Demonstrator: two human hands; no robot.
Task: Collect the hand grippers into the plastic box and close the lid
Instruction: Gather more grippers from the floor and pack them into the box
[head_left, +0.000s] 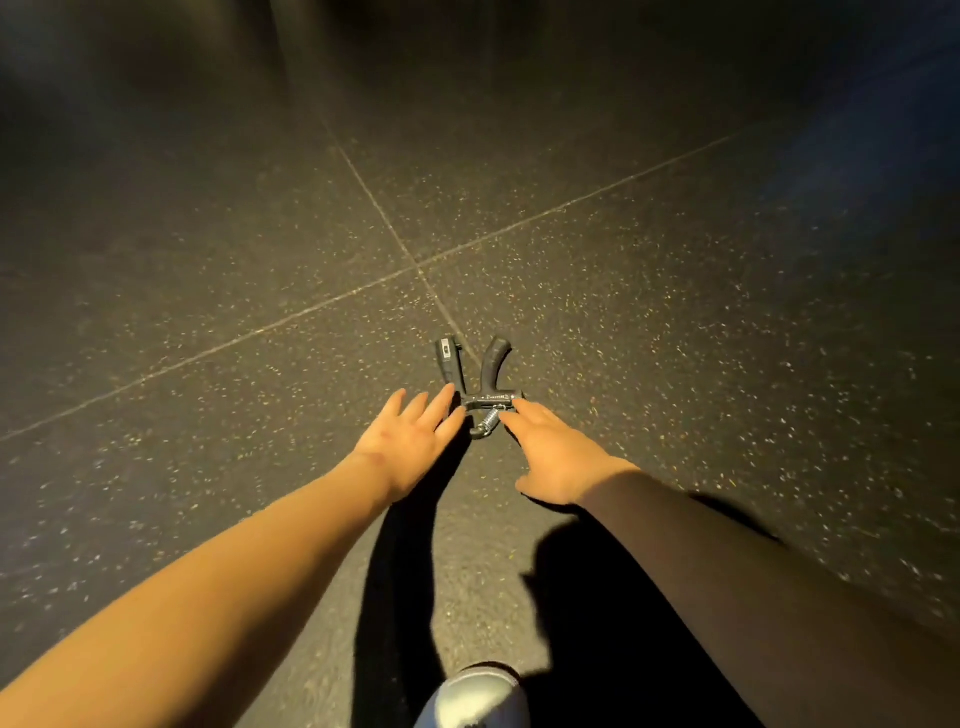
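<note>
Black moulded-plastic hand gripper (488, 398), with two curved handles, a crossbar and a coiled steel spring (488, 416), lies on the dark speckled rubber floor (623, 260) between both hands. The left hand (410, 436) is spread wide, fingertips at its hinge side. The right hand (556, 457) reaches straight fingers to the crossbar end, thumb clear. It is probably light and rigid, best lifted by a handle. No plastic box shows.
</note>
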